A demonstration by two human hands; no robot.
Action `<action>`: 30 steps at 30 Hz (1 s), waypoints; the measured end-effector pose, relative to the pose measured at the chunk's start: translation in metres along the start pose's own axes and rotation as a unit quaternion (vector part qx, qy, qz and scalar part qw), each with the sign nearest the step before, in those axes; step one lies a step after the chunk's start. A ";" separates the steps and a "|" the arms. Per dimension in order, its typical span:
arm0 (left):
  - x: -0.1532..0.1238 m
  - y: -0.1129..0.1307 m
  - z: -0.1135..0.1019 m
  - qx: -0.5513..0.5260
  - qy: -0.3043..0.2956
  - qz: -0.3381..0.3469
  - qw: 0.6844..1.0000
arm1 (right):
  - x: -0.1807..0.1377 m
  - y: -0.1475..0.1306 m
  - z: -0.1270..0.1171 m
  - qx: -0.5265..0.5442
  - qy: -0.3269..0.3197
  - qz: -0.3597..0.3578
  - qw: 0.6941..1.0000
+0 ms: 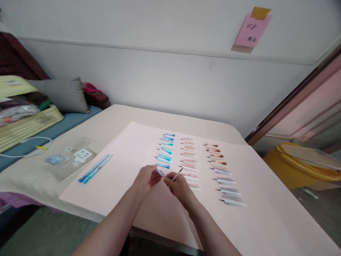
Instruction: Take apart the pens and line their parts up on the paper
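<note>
My left hand point(148, 177) pinches a light blue pen barrel point(159, 172) over the pink sheet point(119, 156). Close beside it, my right hand point(179, 185) is closed on a slim white pen refill point(177, 174) whose black tip points up and to the right. Just beyond my hands lies a column of white refills with blue and teal pieces point(166, 150). Another column has pale pink patterned pieces point(189, 154), partly hidden by my right hand. Farther right lie brown pieces point(216, 156) and grey ones point(226, 181) with white refills.
Two long blue pens point(95, 169) rest at the sheet's left side. Past them lie clear plastic bags point(71, 163) on the cream tablecloth point(106, 124). A yellow bin point(298, 167) stands right of the table. A pink note point(252, 30) is taped to the wall behind.
</note>
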State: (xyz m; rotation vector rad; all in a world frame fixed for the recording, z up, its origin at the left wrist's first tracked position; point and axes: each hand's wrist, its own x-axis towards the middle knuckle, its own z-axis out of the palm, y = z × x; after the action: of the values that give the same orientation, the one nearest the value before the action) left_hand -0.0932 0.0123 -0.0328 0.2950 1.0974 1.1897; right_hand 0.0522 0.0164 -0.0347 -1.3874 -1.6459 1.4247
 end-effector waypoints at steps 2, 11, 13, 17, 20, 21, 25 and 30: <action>-0.001 0.000 0.001 0.017 -0.001 0.012 1.000 | 0.000 0.000 0.000 0.007 0.001 0.004 1.000; -0.006 -0.001 0.007 0.013 0.021 0.001 1.000 | 0.005 0.004 0.002 0.023 0.030 0.001 0.999; -0.006 -0.003 0.008 -0.030 0.034 -0.026 0.999 | 0.005 0.003 0.002 0.028 0.044 -0.003 0.999; -0.006 -0.005 0.007 -0.081 0.044 -0.052 0.994 | 0.002 0.002 -0.001 0.051 0.050 -0.008 0.997; -0.007 -0.002 0.005 -0.122 0.032 -0.053 0.991 | 0.000 0.002 -0.006 0.101 0.050 -0.002 0.994; -0.007 0.000 0.005 -0.137 0.029 -0.053 0.989 | 0.000 0.001 -0.008 0.115 0.051 0.000 0.992; -0.009 0.011 0.001 -0.172 0.042 -0.067 0.982 | -0.008 -0.008 -0.015 0.050 0.055 -0.037 0.997; -0.008 0.024 -0.005 -0.194 0.067 -0.071 0.976 | -0.029 -0.027 -0.015 -0.211 0.094 -0.230 0.945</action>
State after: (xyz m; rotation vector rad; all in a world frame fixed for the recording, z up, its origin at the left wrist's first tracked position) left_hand -0.1110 0.0135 -0.0138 -0.1651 0.9579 1.2774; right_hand 0.0658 -0.0022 0.0009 -1.1913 -2.0487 0.6781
